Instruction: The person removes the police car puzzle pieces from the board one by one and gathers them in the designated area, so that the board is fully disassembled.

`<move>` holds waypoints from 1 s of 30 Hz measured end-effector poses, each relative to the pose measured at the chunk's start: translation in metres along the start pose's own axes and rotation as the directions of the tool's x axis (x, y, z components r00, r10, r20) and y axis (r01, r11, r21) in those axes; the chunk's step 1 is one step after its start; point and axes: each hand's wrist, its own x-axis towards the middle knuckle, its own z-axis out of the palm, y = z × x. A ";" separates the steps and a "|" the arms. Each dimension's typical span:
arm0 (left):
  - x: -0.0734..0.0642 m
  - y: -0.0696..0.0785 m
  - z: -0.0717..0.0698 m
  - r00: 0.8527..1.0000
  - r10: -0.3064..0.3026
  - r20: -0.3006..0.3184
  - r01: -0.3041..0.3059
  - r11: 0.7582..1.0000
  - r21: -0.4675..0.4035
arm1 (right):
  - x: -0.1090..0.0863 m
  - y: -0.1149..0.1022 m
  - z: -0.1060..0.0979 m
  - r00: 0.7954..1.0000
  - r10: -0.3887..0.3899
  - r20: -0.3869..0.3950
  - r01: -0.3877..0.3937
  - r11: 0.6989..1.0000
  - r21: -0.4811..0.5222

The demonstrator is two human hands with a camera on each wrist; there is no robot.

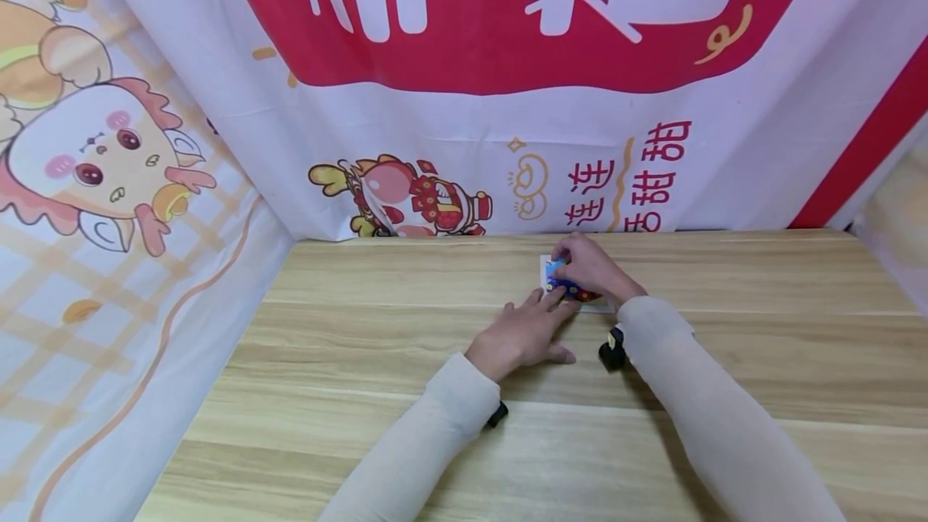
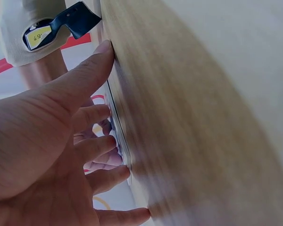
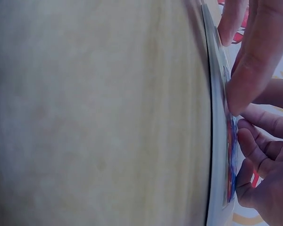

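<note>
A thin, white-edged picture board (image 1: 596, 308) with a blue and red picture lies flat near the table's back edge. My left hand (image 1: 528, 330) reaches to its near side, palm down, fingers spread and fairly straight; the fingertips are right at the board's edge. Over the picture's upper left bends my right hand (image 1: 590, 264), thumb and fingers curled, with light blue showing at the tips. In the right wrist view, the right hand (image 3: 269, 174) has its fingertips close against the picture's surface; I cannot tell whether they pinch a loose piece. Both hands hide part of the picture.
The wooden table (image 1: 348, 393) meets a white and red printed curtain (image 1: 435, 115) just behind the board. Another printed cloth (image 1: 138, 208) hangs along the left side. Small black devices sit at the left wrist (image 1: 497, 414) and right wrist (image 1: 612, 350).
</note>
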 end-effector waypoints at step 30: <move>0.003 -0.001 0.000 1.000 0.000 0.019 0.000 1.000 -0.011 | 0.006 0.000 0.002 1.000 -0.008 0.009 0.009 1.000 -0.016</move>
